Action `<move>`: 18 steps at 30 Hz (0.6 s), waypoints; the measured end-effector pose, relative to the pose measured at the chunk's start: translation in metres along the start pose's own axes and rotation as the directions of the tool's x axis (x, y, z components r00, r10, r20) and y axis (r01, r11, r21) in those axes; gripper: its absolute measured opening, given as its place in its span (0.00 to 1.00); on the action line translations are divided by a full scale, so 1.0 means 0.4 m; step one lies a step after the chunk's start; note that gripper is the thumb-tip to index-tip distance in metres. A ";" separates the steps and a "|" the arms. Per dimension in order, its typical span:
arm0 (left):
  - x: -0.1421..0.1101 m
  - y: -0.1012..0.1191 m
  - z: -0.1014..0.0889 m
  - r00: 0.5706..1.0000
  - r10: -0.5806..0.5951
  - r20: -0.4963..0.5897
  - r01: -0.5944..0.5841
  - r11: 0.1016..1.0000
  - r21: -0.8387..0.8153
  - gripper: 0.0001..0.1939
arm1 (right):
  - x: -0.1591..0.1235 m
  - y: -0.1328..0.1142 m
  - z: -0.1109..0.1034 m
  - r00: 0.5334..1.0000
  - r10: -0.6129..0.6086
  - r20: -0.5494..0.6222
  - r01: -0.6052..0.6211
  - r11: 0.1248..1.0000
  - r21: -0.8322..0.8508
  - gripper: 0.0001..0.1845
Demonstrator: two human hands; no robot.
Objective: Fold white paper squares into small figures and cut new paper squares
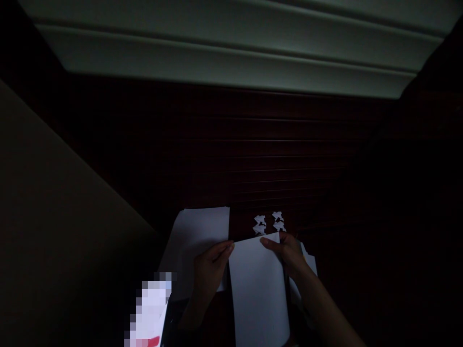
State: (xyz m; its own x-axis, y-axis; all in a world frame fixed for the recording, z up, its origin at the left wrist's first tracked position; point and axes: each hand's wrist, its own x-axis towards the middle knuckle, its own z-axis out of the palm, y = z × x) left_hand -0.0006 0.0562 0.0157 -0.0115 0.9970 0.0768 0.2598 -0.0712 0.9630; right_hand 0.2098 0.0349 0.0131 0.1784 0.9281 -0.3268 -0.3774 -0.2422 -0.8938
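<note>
A white sheet of paper (258, 294) hangs between my two hands, its lower part curving toward me. My left hand (211, 265) pinches the upper left corner between thumb and fingers. At the upper right edge, my right hand (285, 248) grips the sheet, thumb on the front and fingers behind. Past the sheet's top edge lie several small folded white paper pieces (259, 224), in two groups. More white paper (202, 226) lies flat to the left, partly covered by my left hand and wrist.
A bright, pixelated screen (150, 308) stands at the lower left. Other white papers (309, 262) show beside my right forearm. Dark red slatted panelling (231, 144) rises behind, below pale horizontal slats (231, 58). A plain wall (54, 193) is at the left. The scene is dim.
</note>
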 end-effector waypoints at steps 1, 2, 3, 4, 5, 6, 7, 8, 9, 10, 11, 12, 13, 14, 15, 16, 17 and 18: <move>0.000 -0.002 0.000 1.000 0.006 -0.010 -0.006 1.000 0.015 0.11 | 0.000 0.000 0.000 1.000 0.002 0.003 -0.002 1.000 0.005 0.16; 0.000 -0.004 -0.001 1.000 0.012 -0.022 -0.011 0.999 0.031 0.11 | 0.001 0.001 0.001 1.000 0.001 0.008 -0.001 1.000 0.012 0.15; 0.001 -0.006 -0.002 0.999 0.016 -0.031 -0.015 0.999 0.048 0.11 | 0.002 0.001 0.001 1.000 -0.006 0.014 0.006 1.000 0.021 0.15; 0.002 -0.009 -0.003 0.999 0.020 -0.039 -0.017 0.998 0.066 0.11 | 0.004 0.002 0.000 1.000 -0.019 0.018 0.018 0.999 0.032 0.14; 0.004 -0.011 -0.005 0.999 0.024 -0.042 -0.020 0.996 0.083 0.11 | 0.006 0.002 -0.001 0.999 -0.038 0.015 0.037 0.998 0.044 0.13; 0.006 -0.012 -0.007 0.999 0.026 -0.044 -0.022 0.995 0.100 0.11 | 0.008 0.003 -0.003 0.998 -0.061 0.004 0.061 0.997 0.051 0.13; 0.007 -0.014 -0.009 0.998 0.027 -0.049 -0.021 0.993 0.115 0.11 | 0.010 0.003 -0.005 0.996 -0.084 -0.015 0.084 0.995 0.052 0.13; 0.009 -0.015 -0.011 0.998 0.027 -0.054 -0.020 0.992 0.128 0.11 | 0.013 0.004 -0.006 0.994 -0.105 -0.040 0.107 0.993 0.049 0.14; 0.011 -0.015 -0.013 0.998 0.025 -0.056 -0.018 0.991 0.135 0.11 | 0.014 0.004 -0.008 0.990 -0.127 -0.063 0.130 0.991 0.041 0.14; 0.012 -0.015 -0.014 0.998 0.022 -0.057 -0.014 0.991 0.136 0.11 | 0.015 0.005 -0.008 0.985 -0.151 -0.083 0.154 0.988 0.031 0.14; 0.013 -0.014 -0.016 0.998 0.016 -0.056 -0.009 0.991 0.134 0.11 | 0.015 0.006 -0.008 0.980 -0.175 -0.096 0.178 0.984 0.015 0.13; 0.014 -0.013 -0.016 0.999 0.011 -0.053 -0.003 0.991 0.133 0.11 | 0.014 0.006 -0.008 0.974 -0.201 -0.108 0.202 0.979 -0.006 0.12; 0.014 -0.011 -0.017 0.999 0.004 -0.047 0.002 0.991 0.134 0.11 | 0.013 0.007 -0.006 0.966 -0.229 -0.123 0.227 0.974 -0.031 0.12; 0.014 -0.009 -0.017 0.999 -0.004 -0.043 0.010 0.991 0.137 0.12 | 0.011 0.008 -0.005 0.958 -0.253 -0.136 0.247 0.967 -0.059 0.12; 0.014 -0.008 -0.017 0.999 -0.011 -0.043 0.017 0.990 0.142 0.12 | 0.009 0.009 -0.003 0.950 -0.275 -0.150 0.264 0.960 -0.088 0.12; 0.014 -0.007 -0.016 0.999 -0.015 -0.043 0.021 0.989 0.148 0.12 | 0.007 0.009 -0.001 0.942 -0.293 -0.165 0.277 0.954 -0.116 0.13; 0.013 -0.006 -0.016 0.999 -0.017 -0.041 0.023 0.988 0.150 0.12 | 0.006 0.010 0.000 0.934 -0.309 -0.179 0.287 0.948 -0.141 0.13; 0.012 -0.007 -0.015 0.999 -0.013 -0.041 0.019 0.989 0.147 0.12 | 0.005 0.011 0.001 0.926 -0.323 -0.195 0.294 0.942 -0.164 0.14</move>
State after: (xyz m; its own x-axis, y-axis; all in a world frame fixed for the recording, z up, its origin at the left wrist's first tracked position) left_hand -0.0070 0.0611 0.0149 -0.0546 0.9957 0.0745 0.3990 -0.0466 0.9158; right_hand 0.2082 0.0357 0.0086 0.4642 0.8827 -0.0733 -0.1539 -0.0011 -0.9881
